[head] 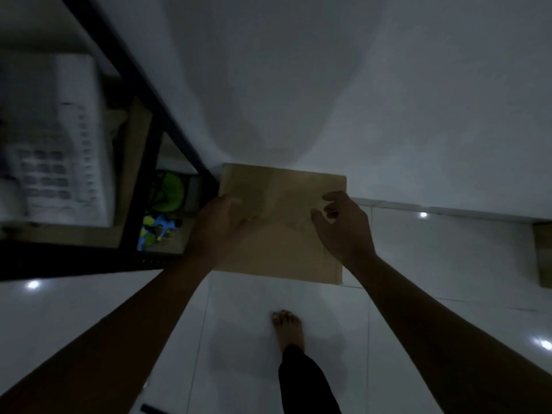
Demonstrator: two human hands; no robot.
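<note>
Two hands were at the cardboard, held apart at its two sides. The left hand gripped the edge nearest the black shelf, thumb over the brown face. The right hand sat on the side away from the shelf with fingers curled over a crease; whether it pinched the cardboard or only hovered could not be told in the dim light. The cardboard lay just right of the shelf's corner post, its far edge at the wall, its near edge above the floor.

Judged from this, the piece was roughly placed beside the shelf, but not yet let go or settled; releasing or flattening it seemed left to do.

Room was tight toward the shelf, where the post touched or nearly touched the cardboard's corner, and a green toy sat just inside the shelf. Away from the shelf, along the wall, the floor was open. A bare foot stood well back from the near edge.
</note>
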